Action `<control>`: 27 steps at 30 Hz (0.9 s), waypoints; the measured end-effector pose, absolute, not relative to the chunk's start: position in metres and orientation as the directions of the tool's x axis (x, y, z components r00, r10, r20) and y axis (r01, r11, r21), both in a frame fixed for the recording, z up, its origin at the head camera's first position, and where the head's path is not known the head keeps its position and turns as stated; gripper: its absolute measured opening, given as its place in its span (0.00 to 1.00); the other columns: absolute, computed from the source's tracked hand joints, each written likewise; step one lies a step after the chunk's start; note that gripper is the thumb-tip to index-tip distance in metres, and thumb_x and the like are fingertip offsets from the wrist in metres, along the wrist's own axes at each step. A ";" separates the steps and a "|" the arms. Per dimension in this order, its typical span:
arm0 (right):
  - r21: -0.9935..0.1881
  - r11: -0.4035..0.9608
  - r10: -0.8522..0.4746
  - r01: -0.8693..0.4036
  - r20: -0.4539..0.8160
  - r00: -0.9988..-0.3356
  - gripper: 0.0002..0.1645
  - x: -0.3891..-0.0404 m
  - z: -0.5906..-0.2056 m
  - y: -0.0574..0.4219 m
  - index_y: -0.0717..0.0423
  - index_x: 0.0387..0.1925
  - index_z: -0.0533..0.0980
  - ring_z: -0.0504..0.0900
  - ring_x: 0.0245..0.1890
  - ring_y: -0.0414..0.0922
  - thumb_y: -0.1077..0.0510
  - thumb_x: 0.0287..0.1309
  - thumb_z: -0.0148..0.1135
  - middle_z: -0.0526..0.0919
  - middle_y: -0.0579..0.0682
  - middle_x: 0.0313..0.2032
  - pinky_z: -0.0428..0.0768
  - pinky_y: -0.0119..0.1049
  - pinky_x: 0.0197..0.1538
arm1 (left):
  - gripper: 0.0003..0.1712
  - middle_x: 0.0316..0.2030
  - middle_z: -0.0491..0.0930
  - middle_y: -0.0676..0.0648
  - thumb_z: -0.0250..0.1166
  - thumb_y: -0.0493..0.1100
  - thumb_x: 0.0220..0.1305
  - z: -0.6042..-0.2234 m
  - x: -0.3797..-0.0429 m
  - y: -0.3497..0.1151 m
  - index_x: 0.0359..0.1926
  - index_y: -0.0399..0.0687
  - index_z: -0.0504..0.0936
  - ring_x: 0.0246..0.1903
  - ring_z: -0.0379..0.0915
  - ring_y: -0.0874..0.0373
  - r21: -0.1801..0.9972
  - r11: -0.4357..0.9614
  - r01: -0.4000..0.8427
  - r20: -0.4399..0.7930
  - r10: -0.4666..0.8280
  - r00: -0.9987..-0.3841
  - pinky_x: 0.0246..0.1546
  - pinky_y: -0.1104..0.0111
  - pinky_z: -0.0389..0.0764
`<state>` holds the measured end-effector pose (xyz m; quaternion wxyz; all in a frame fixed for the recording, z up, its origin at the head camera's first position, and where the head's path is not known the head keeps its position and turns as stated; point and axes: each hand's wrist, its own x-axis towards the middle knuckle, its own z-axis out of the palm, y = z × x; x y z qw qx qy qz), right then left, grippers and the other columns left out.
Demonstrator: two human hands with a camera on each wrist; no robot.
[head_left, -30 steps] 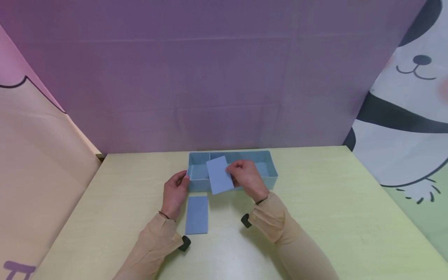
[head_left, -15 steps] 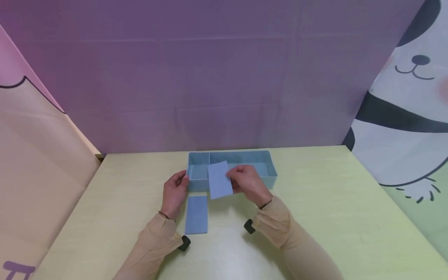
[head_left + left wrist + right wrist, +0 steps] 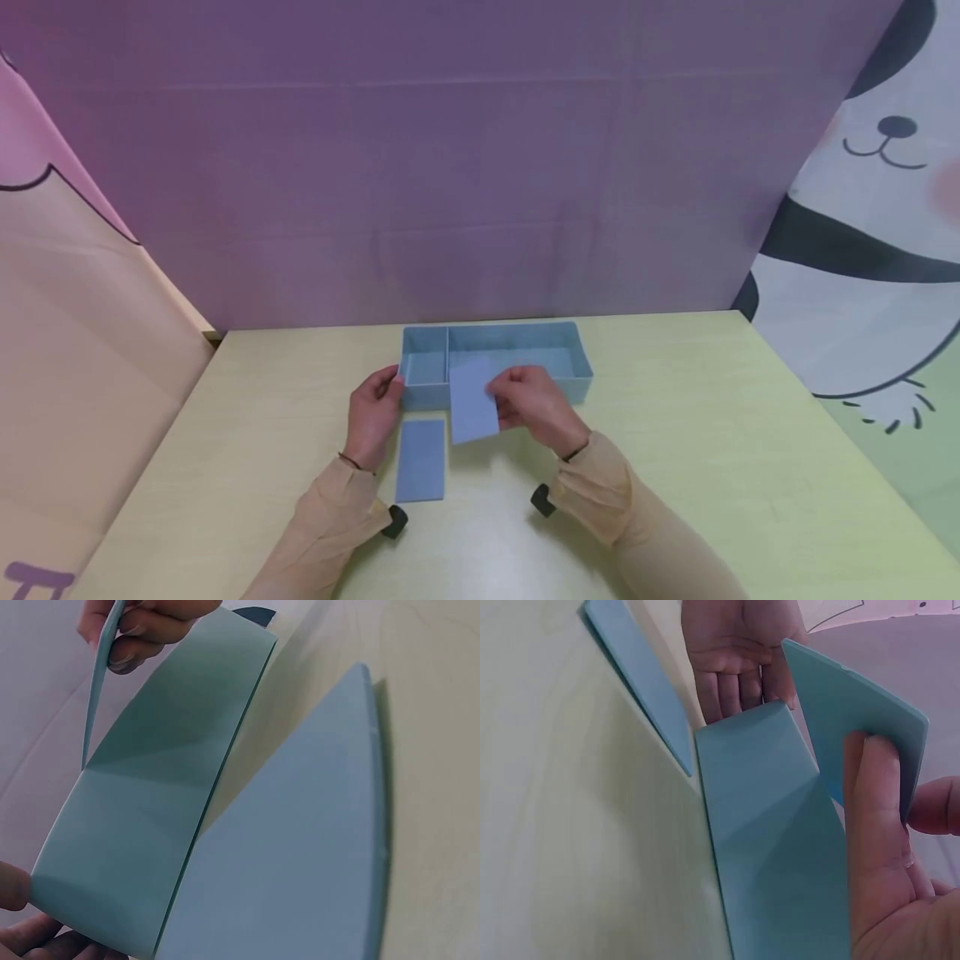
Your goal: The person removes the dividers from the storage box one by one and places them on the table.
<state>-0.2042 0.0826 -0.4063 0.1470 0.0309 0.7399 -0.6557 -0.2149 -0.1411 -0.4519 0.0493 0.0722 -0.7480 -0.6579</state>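
Panel, one, flat, light blue (image 3: 472, 402): mid-frame in the head view, tilted, pinched along its right edge by the right hand (image 3: 536, 404), thumb on one face and fingers on the other. It overlaps the front of the box; whether it touches cannot be told.

Box, one, blue, open-topped (image 3: 426, 397): upper edge of the table, centre of frame. One divider (image 3: 447, 356) parts a small left compartment from a longer right one.

Left hand (image 3: 372, 417): left of centre, fingers bent, holding the box at its left end, with the thumb at the front corner.

Second panel, like colour (image 3: 421, 461): flat on the table, below the small compartment, apart from the box.

Table, pale yellow-green (image 3: 697, 450): lower half of frame.

Sleeves, tan (image 3: 333, 515): lower left and lower right.

Backdrop, purple (image 3: 480, 167): upper frame, lightly creased.

Hanging with panda figure (image 3: 855, 325): right edge of frame.
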 end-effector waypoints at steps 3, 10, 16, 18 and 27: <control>-0.960 0.145 -0.158 0.240 -0.262 -0.952 0.09 -0.201 -0.408 0.083 0.63 0.31 0.75 0.78 0.26 0.51 0.58 0.53 0.58 0.79 0.56 0.25 0.80 0.41 0.28 | 0.19 0.49 0.74 0.38 0.52 0.43 0.64 -0.452 -0.215 -0.141 0.54 0.39 0.70 0.45 0.68 0.55 0.990 0.134 -0.033 -0.010 -0.175 -0.984 0.48 0.57 0.71; -0.961 0.140 -0.192 0.238 -0.262 -0.946 0.10 -0.192 -0.412 0.084 0.63 0.30 0.73 0.78 0.26 0.52 0.58 0.53 0.58 0.80 0.56 0.26 0.80 0.41 0.28 | 0.19 0.49 0.74 0.38 0.52 0.43 0.64 -0.453 -0.215 -0.142 0.53 0.40 0.71 0.44 0.69 0.55 0.990 0.139 -0.031 -0.006 -0.182 -0.983 0.48 0.58 0.71; -0.971 0.102 -0.194 0.218 -0.235 -0.953 0.09 -0.186 -0.413 0.083 0.64 0.30 0.72 0.78 0.25 0.52 0.59 0.52 0.58 0.80 0.55 0.25 0.80 0.41 0.26 | 0.19 0.49 0.74 0.37 0.53 0.43 0.64 -0.453 -0.214 -0.143 0.53 0.39 0.71 0.44 0.69 0.55 0.991 0.133 -0.018 0.005 -0.176 -0.984 0.47 0.58 0.71; -0.972 0.097 -0.198 0.214 -0.229 -0.953 0.09 -0.185 -0.413 0.083 0.64 0.30 0.72 0.78 0.25 0.53 0.60 0.52 0.57 0.80 0.56 0.24 0.80 0.41 0.26 | 0.19 0.50 0.74 0.37 0.53 0.43 0.64 -0.453 -0.214 -0.143 0.54 0.39 0.71 0.44 0.69 0.55 0.991 0.133 -0.019 0.005 -0.173 -0.985 0.48 0.58 0.71; -0.972 0.095 -0.204 0.217 -0.232 -0.951 0.09 -0.178 -0.416 0.086 0.65 0.30 0.72 0.77 0.24 0.52 0.60 0.53 0.57 0.78 0.55 0.23 0.80 0.42 0.26 | 0.20 0.51 0.73 0.37 0.52 0.43 0.64 -0.454 -0.216 -0.144 0.54 0.39 0.70 0.46 0.68 0.55 0.991 0.131 -0.030 -0.008 -0.165 -0.986 0.49 0.58 0.70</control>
